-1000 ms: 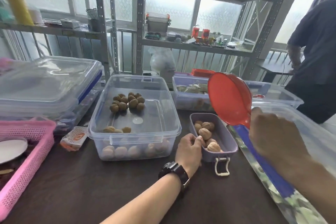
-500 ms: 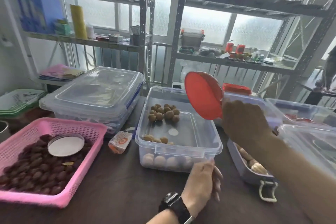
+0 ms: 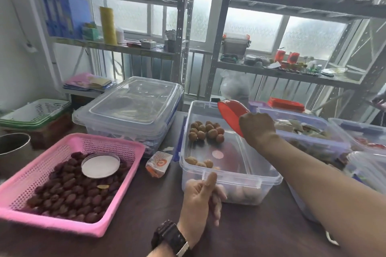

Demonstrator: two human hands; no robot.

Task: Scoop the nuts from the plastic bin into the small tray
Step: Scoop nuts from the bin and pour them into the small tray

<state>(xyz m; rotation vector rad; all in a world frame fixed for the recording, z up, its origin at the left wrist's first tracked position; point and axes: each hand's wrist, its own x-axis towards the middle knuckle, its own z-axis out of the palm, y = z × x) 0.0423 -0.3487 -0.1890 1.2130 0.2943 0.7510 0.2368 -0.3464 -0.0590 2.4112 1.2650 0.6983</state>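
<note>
the right hand point(image 3: 257, 128) is closed in a fist around the handle of a red scoop point(image 3: 231, 113), holding it tilted over the far right part of the clear bin point(image 3: 229, 175), at about 1 o'clock from the bin's middle; whether the scoop holds anything cannot be told, as only its outer side shows. the nuts point(image 3: 205, 131) lie in a cluster on the bin's floor at about 11 o'clock, with a few more point(image 3: 199, 162) against the near wall at 7 o'clock and some pale ones seen through the front wall low down. the left hand point(image 3: 201, 198) rests at the bin's near rim at 6 o'clock, thumb up against the rim, fingers curled loosely against the front wall, gripping nothing that can be made out; a dark watch point(image 3: 170, 239) sits on that wrist. the small tray is not clearly seen; the right forearm covers the spot at 3 o'clock of the bin. at 9 o'clock of the bin lies a small packet point(image 3: 158, 164) with an orange round mark, its writing too blurred to read. further to 9 o'clock stands a pink basket point(image 3: 25, 181) of dark red fruit point(image 3: 69, 194) with a round white lid point(image 3: 100, 165) on top. a lidded clear box point(image 3: 133, 108) stands at 10 o'clock of the bin. more clear boxes point(image 3: 309, 131) lie at 3 o'clock. no label or writing anywhere on the shelves point(image 3: 271, 71) behind can be read.
</note>
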